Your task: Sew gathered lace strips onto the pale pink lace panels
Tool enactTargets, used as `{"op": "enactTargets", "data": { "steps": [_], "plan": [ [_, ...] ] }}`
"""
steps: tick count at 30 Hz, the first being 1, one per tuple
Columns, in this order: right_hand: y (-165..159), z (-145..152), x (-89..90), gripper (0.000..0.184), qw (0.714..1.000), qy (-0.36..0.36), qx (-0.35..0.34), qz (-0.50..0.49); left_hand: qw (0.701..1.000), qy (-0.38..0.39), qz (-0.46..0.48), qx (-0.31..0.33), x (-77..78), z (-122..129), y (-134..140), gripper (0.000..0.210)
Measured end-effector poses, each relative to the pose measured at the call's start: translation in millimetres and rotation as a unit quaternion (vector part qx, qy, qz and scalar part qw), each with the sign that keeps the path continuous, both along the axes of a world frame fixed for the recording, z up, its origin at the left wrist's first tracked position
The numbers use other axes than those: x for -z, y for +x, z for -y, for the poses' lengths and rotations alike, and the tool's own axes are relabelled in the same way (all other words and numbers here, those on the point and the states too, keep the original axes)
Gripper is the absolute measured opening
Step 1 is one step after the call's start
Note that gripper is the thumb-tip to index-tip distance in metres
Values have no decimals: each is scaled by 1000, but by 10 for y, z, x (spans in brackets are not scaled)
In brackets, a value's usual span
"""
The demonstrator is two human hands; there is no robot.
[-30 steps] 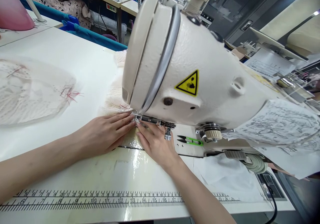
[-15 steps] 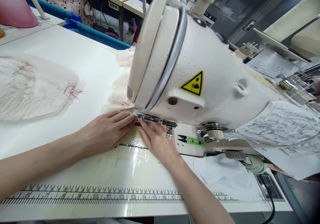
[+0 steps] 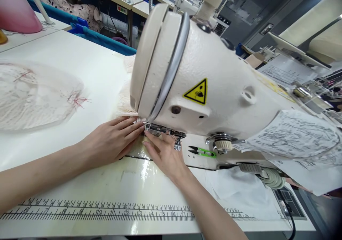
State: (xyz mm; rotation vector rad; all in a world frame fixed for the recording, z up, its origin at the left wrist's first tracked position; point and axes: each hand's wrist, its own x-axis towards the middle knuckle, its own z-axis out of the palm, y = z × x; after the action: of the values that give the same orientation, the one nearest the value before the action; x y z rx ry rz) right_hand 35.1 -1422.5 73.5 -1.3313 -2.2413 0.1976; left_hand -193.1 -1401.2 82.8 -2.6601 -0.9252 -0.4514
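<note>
My left hand [image 3: 116, 138] lies flat with its fingers stretched out toward the needle area of a cream sewing machine [image 3: 213, 72]. Its fingertips press at the near edge of a pale, gathered, sheer fabric [image 3: 125, 99], which runs back past the left side of the machine head. On the other side, my right hand [image 3: 164, 152] rests on the machine bed, thumb and forefinger extended toward the same spot. Its other fingers are partly hidden behind the metal presser parts [image 3: 162, 129]. The fabric right under the needle cannot be made out.
Green-handled thread snips [image 3: 202, 151] lie right of my right hand. A sheer fabric piece with red threads [image 3: 40, 97] is at left. A printed ruler [image 3: 107, 211] runs along the front edge. White cloth [image 3: 240, 186] and patterned paper [image 3: 294, 136] are at right.
The view has shifted slightly, so the machine head appears a little further left. Both hands stay by the needle area, and less of the gathered fabric shows behind the machine head.
</note>
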Motion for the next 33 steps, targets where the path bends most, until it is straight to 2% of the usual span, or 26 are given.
{"op": "enactTargets", "data": {
  "steps": [14, 22, 29, 33],
  "plan": [
    [-24, 0, -18, 38, 994, 59, 18, 88, 998, -40, 4, -38, 18, 15, 28, 51],
    [31, -45, 19, 29, 997, 66, -3, 40, 995, -79, -16, -60, -21, 4, 22, 53],
    [139, -65, 101, 30, 999, 20, 31, 12, 994, -75, -12, -72, -38, 39, 22, 47],
    [194, -87, 151, 32, 999, 27, 32, -9, 993, -77, 0, -90, -166, -2, 51, 39]
  ]
}}
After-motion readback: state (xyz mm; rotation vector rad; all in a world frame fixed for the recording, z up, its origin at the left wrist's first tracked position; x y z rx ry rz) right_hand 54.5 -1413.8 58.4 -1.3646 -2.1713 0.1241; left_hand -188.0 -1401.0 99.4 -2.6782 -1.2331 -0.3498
